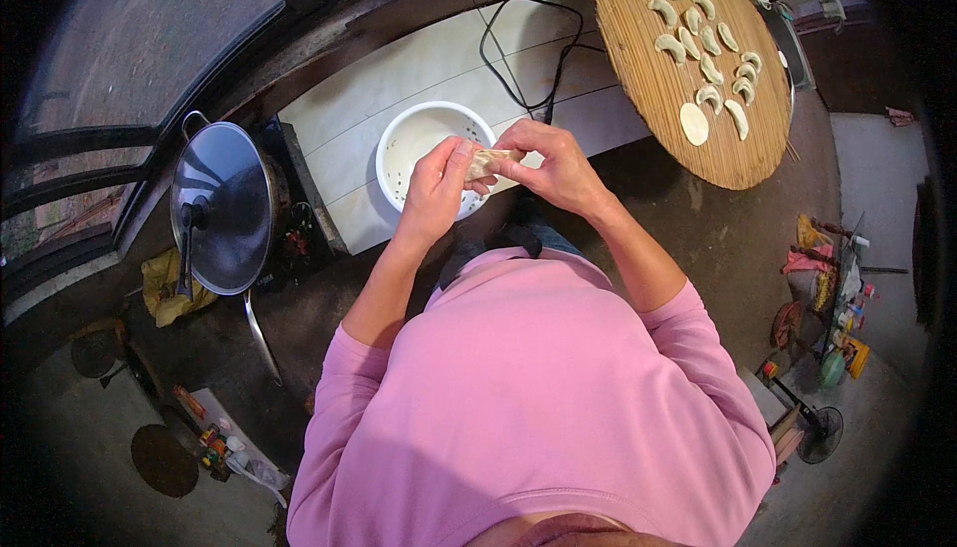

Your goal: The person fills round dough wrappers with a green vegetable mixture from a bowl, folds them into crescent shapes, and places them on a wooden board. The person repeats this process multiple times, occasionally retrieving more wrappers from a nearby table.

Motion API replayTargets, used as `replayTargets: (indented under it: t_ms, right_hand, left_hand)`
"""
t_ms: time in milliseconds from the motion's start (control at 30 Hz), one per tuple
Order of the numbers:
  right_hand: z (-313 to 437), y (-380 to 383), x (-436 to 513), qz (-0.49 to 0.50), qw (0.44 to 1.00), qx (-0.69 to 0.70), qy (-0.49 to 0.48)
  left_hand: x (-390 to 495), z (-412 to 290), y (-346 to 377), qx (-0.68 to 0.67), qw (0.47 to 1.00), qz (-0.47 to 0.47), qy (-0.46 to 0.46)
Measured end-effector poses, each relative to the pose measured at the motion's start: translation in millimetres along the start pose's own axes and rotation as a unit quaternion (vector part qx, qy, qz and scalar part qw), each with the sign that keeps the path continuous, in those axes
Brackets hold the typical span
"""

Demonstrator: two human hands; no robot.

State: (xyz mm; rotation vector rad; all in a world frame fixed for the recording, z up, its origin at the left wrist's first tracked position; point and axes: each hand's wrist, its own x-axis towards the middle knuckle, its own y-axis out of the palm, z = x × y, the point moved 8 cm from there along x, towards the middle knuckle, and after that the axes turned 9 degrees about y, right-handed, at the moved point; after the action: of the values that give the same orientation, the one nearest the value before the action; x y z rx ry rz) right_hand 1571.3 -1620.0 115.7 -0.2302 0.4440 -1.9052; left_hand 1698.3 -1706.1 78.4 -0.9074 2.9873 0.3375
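Both hands meet over the front right rim of a white bowl [389,145], which has green bits of filling stuck to its inner wall. Between them is a dumpling [484,163], its wrapper folded together along the top edge. My left hand [441,181] cups the dumpling from the left, with the thumb lying along it. From the right, my right hand [549,162] pinches its edge between thumb and forefinger. Fingers hide part of the dumpling. To the right, a round wooden board [643,61] carries several folded dumplings [709,69] and one flat round wrapper [694,124].
A lidded wok [224,211] with a long metal handle [262,341] stands left of the white tiled counter [336,151]. A black cable [497,61] loops across the tiles behind the bowl. At far right are a standing fan [821,435] and assorted household items.
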Motion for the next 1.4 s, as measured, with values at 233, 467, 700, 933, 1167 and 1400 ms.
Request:
replayTargets:
  t_ms: [233,467,700,933,1167,1400]
  right_hand:
    - [0.0,5.6,0.3,-0.017,1.000,-0.025,0.001]
    - [-22.2,11.3,0.8,0.028,0.986,0.139,0.093]
    - [-44.8,15.3,-5.7,0.065,0.963,0.194,0.176]
    - [-52.0,22.6,-14.6,0.086,0.911,0.316,0.251]
    - [-41.1,23.9,-15.6,0.092,0.938,0.270,0.198]
    - [-45.3,28.4,-16.8,0.077,0.947,0.243,0.196]
  left_hand:
    - [-0.3,2.0,-3.1,0.001,1.000,0.000,-0.003]
    - [1.0,4.3,-8.5,-0.029,0.999,-0.007,-0.041]
    - [1.5,6.9,-6.4,0.000,0.999,0.000,-0.049]
    - [1.8,7.1,-6.5,0.046,0.998,0.002,-0.053]
    - [-3.5,5.6,-9.0,0.021,0.999,-0.032,-0.033]
    - [-8.8,-0.3,-10.7,0.162,0.986,-0.043,0.012]
